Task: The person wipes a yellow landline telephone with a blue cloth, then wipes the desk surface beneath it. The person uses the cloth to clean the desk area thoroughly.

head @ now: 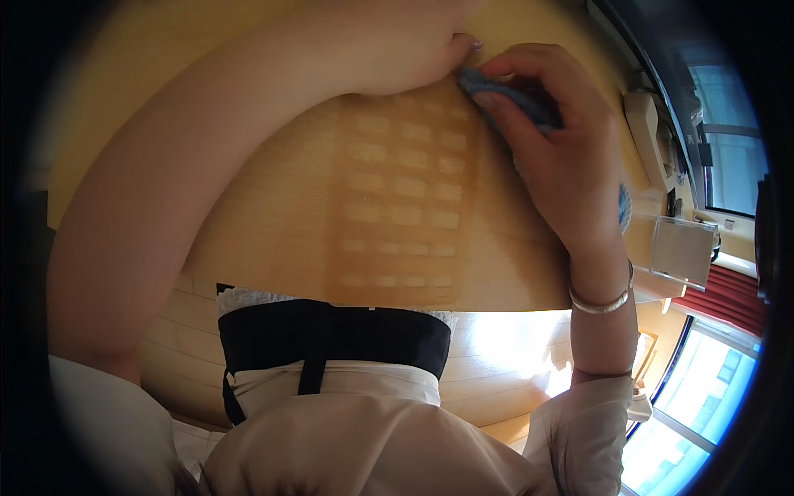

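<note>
A wooden tabletop (279, 204) lies before me, with a grid-like pattern of light rectangles across its middle. My right hand (552, 105) grips a blue, fuzzy-looking item (527, 105), perhaps yarn work, between thumb and fingers over the table's right part. My left hand (456, 37) reaches across from the left at the top, close to the blue item's left end; one fingertip with a shiny nail shows. The rest of that hand is cut off or blurred, so what it holds cannot be told. A bracelet (600, 305) circles my right wrist.
Beyond my right wrist lies a blue and white round thing (624, 208), partly hidden. Farther right are a clear plastic box (682, 248), a beige desk telephone (648, 133), a dark screen (670, 74) and red curtains (722, 297). The table's near edge runs just before my lap.
</note>
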Action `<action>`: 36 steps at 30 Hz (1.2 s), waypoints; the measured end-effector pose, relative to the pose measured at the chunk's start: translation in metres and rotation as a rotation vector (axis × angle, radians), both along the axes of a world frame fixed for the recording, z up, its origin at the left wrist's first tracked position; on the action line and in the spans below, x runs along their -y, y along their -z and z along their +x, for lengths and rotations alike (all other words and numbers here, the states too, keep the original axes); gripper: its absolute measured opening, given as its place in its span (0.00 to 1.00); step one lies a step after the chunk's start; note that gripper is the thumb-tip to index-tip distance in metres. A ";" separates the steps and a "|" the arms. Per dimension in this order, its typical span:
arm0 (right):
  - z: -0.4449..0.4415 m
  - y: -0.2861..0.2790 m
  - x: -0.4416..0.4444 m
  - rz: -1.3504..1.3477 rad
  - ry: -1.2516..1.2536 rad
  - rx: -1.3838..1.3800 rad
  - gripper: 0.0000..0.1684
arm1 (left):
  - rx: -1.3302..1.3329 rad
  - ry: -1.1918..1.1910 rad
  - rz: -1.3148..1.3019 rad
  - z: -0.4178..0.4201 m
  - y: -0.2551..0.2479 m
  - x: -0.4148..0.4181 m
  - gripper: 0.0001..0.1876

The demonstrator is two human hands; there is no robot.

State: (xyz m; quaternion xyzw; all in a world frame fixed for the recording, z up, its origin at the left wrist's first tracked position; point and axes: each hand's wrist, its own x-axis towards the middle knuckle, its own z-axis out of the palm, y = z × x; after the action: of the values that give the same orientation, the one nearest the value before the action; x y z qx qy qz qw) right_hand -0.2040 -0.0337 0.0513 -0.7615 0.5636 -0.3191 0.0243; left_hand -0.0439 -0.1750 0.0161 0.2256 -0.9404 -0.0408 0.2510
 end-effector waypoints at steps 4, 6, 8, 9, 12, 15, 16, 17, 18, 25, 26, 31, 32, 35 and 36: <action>-0.002 0.014 -0.028 0.078 -0.066 -0.093 0.10 | 0.054 -0.029 0.079 -0.001 0.000 -0.004 0.22; -0.001 0.007 -0.058 0.216 -0.180 -0.033 0.12 | 0.052 -0.031 0.096 -0.001 -0.001 -0.005 0.22; 0.007 -0.001 -0.080 0.222 -0.346 0.043 0.18 | 0.001 -0.023 0.054 -0.002 -0.002 -0.006 0.23; 0.010 -0.004 -0.081 0.278 -0.390 0.058 0.19 | -0.024 -0.022 0.030 -0.003 -0.003 -0.006 0.23; 0.011 -0.004 -0.056 0.213 -0.344 0.217 0.21 | -0.014 -0.013 0.016 -0.003 -0.004 -0.004 0.24; 0.007 0.008 -0.017 0.077 -0.054 0.016 0.18 | 0.056 -0.042 0.088 -0.001 -0.005 -0.004 0.24; 0.009 0.009 -0.015 0.100 -0.025 0.099 0.18 | 0.063 -0.053 0.082 0.000 -0.005 -0.005 0.24; 0.009 0.009 -0.015 0.139 -0.025 0.151 0.19 | 0.070 -0.066 0.073 0.000 -0.005 -0.006 0.24; 0.011 0.006 -0.021 0.151 -0.089 0.137 0.19 | 0.076 -0.078 0.063 0.001 -0.006 -0.007 0.24; 0.014 -0.008 -0.039 0.160 -0.237 0.017 0.21 | -0.026 0.001 0.064 0.000 -0.011 -0.008 0.21; 0.012 -0.004 -0.027 0.087 -0.185 -0.010 0.21 | -0.016 -0.015 0.099 -0.001 -0.011 -0.008 0.21; 0.018 -0.001 -0.024 0.158 -0.103 0.083 0.21 | 0.077 -0.052 0.171 0.004 -0.010 -0.009 0.21; 0.021 -0.005 -0.035 0.148 -0.178 0.034 0.21 | 0.080 -0.050 0.144 0.005 -0.010 -0.009 0.21; 0.022 -0.012 -0.049 0.188 -0.400 0.132 0.21 | 0.024 -0.017 0.083 0.006 -0.010 -0.009 0.21; 0.020 -0.013 -0.048 0.222 -0.373 0.214 0.21 | 0.002 0.001 0.068 0.006 -0.011 -0.009 0.21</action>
State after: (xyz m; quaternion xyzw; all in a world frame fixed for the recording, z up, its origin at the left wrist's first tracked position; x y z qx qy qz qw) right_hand -0.1837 0.0139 0.0639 -0.8070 0.4391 -0.3239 0.2258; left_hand -0.0384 -0.1662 0.0272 0.2335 -0.9389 -0.0724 0.2424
